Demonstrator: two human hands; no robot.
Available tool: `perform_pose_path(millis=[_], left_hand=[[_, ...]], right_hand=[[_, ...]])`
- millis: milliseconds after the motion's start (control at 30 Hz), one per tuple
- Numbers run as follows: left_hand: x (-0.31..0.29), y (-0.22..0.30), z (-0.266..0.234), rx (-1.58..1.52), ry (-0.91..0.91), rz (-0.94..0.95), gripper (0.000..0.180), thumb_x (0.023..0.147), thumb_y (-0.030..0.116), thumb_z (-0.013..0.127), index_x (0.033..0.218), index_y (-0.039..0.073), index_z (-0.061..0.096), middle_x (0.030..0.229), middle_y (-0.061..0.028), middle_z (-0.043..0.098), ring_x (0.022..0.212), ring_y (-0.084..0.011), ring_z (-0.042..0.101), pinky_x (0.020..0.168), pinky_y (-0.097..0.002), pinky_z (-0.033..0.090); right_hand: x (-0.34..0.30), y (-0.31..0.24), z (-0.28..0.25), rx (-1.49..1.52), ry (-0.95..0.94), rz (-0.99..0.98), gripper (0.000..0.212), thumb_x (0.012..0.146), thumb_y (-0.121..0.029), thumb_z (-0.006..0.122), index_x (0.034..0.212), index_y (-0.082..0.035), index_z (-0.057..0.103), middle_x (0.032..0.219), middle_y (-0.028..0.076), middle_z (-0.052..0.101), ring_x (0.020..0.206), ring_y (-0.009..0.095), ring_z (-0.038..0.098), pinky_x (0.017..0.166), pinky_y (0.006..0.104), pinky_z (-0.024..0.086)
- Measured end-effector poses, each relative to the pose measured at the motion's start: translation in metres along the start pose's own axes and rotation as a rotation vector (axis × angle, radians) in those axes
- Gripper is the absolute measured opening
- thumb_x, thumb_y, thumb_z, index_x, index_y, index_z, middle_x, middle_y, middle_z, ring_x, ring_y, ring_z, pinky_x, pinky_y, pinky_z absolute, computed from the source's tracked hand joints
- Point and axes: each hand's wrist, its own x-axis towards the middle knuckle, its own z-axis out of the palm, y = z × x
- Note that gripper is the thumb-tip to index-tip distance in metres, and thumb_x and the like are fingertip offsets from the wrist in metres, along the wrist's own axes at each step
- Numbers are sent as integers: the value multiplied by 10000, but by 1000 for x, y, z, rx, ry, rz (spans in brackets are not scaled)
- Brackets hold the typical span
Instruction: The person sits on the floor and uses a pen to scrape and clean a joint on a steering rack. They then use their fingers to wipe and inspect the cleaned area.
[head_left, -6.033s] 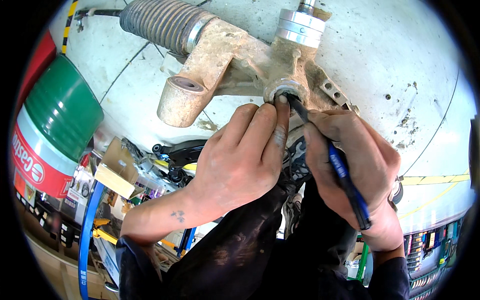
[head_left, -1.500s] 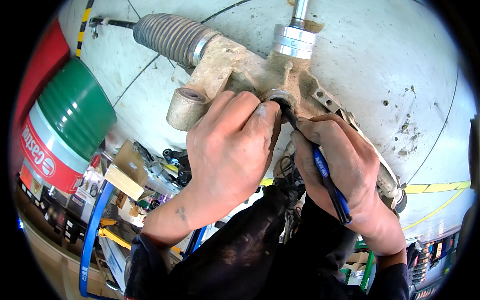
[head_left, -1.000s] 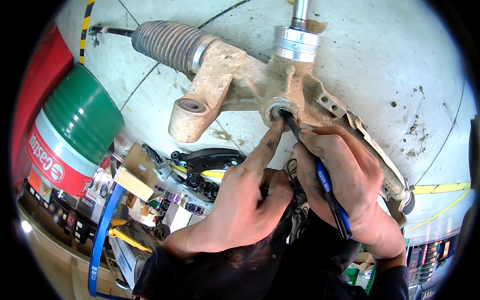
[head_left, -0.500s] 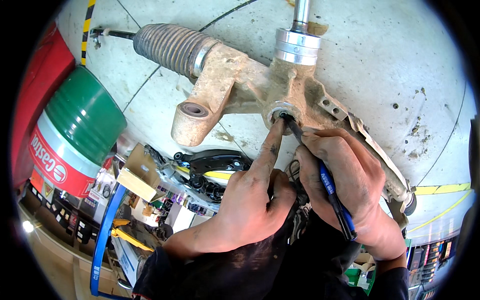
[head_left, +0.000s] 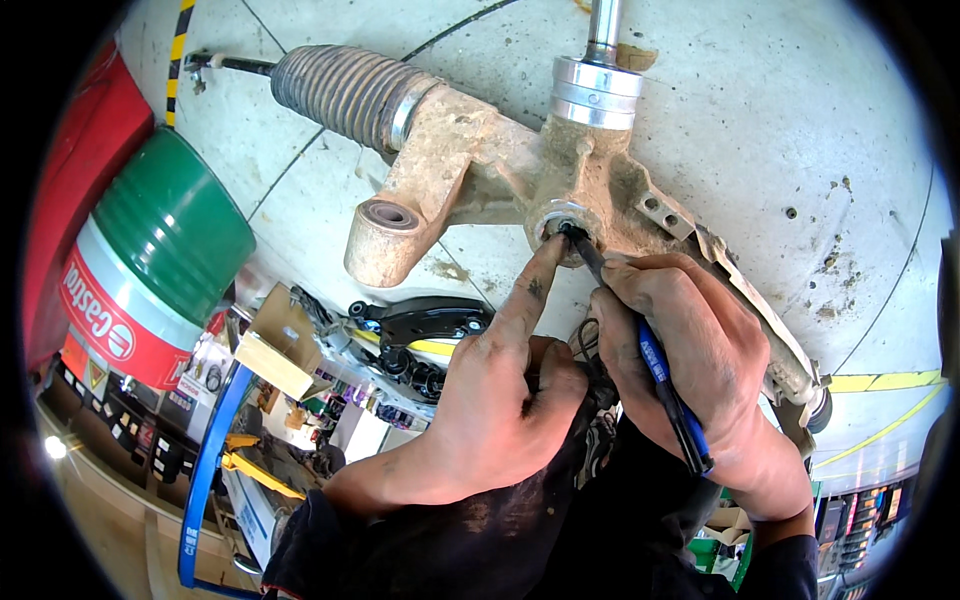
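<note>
One soil-coated metal housing (head_left: 485,140) spans the upper middle of the view, with extensions toward upper left and lower right. At far left is a green, white and red drum (head_left: 165,205). The right hand (head_left: 700,350), below the housing, pinches a slim black-and-blue tool (head_left: 656,362) between thumb and fingers. The left hand (head_left: 490,410), alongside, has its index finger extended and remaining fingers curled; whether these grip anything cannot be told. A ribbed boot (head_left: 345,95) joins the housing's upper-left end. The tool slants upward to the left. A bright metal collar (head_left: 597,92) encircles the upper neck. The metal-rimmed bore (head_left: 562,212) receives the tool tip, the index fingertip just beside it.
</note>
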Motion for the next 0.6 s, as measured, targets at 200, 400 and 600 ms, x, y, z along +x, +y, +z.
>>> perform_pose_path(millis=[200, 400, 600], left_hand=[[-1, -12, 3, 9, 55, 54, 719, 810, -5, 540, 1480, -73, 287, 699, -184, 630, 554, -303, 632, 551, -367, 510], [5, -21, 2, 682, 130, 337, 784, 774, 71, 637, 1488, -35, 331, 580, -73, 593, 443, -226, 573, 448, -346, 461], [7, -21, -1, 792, 152, 407, 792, 749, 108, 685, 1469, -28, 385, 567, -39, 570, 434, -191, 553, 444, -330, 450]], right_hand=[[1, -4, -4, 27, -40, 50, 193, 764, 58, 728, 905, 21, 600, 810, 158, 632, 657, 293, 638, 592, 332, 516], [1, -4, -9, 45, -88, 92, 186, 766, 79, 714, 910, 35, 605, 852, 181, 655, 698, 294, 660, 640, 318, 531], [1, -3, -11, 97, -127, 130, 184, 770, 78, 710, 919, 38, 608, 856, 183, 657, 700, 286, 663, 636, 311, 528]])
